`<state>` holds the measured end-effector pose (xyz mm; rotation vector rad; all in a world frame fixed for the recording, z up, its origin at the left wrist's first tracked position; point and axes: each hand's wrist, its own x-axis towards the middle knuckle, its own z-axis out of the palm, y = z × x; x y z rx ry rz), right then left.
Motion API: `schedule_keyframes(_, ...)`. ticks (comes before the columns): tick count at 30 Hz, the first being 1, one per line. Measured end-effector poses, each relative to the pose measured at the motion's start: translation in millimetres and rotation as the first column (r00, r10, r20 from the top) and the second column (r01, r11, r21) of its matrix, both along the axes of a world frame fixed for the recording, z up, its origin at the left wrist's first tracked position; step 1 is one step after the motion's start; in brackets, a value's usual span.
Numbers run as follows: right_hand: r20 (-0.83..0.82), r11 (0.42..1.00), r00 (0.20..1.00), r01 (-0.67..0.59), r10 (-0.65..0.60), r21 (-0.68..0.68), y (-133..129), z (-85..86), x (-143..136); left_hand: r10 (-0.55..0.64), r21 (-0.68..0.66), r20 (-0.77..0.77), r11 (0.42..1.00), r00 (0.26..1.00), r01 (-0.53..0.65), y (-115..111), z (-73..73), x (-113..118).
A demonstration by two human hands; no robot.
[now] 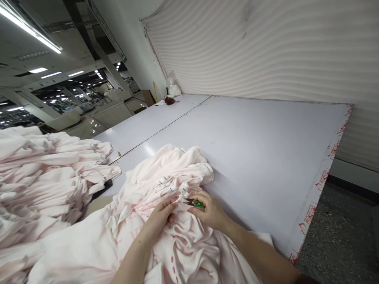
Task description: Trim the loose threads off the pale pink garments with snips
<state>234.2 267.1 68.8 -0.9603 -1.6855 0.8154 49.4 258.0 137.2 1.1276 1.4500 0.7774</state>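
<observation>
Pale pink garments lie bunched in front of me, with small white labels near their middle. My left hand pinches the cloth just below the labels, beside a small pink button. Around green-handled snips my right hand is closed. The metal blades point left, toward the pinched cloth and the fingertips of my left hand. Whether the blades touch a thread is too small to tell.
A large pile of pink garments fills the left side. The pale table reaches back to a draped striped sheet. A dark reddish bundle and a white plastic bag sit at its far end.
</observation>
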Motion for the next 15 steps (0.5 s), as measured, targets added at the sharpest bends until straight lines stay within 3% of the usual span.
schedule_keyframes(5, 0.178, 0.989, 0.977, 0.102, -0.121, 0.111, -7, 3.9, -6, 0.086, -0.034, 0.111, 0.996, 0.990, -0.083, -1, -2.1, 0)
schedule_keyframes(15, 0.166, 0.964, 0.969, 0.146, -0.185, 0.224, -3, 3.3, -17, 0.059, -0.029, 0.168, 0.998, 0.984, -0.055, -1, -5.8, -2)
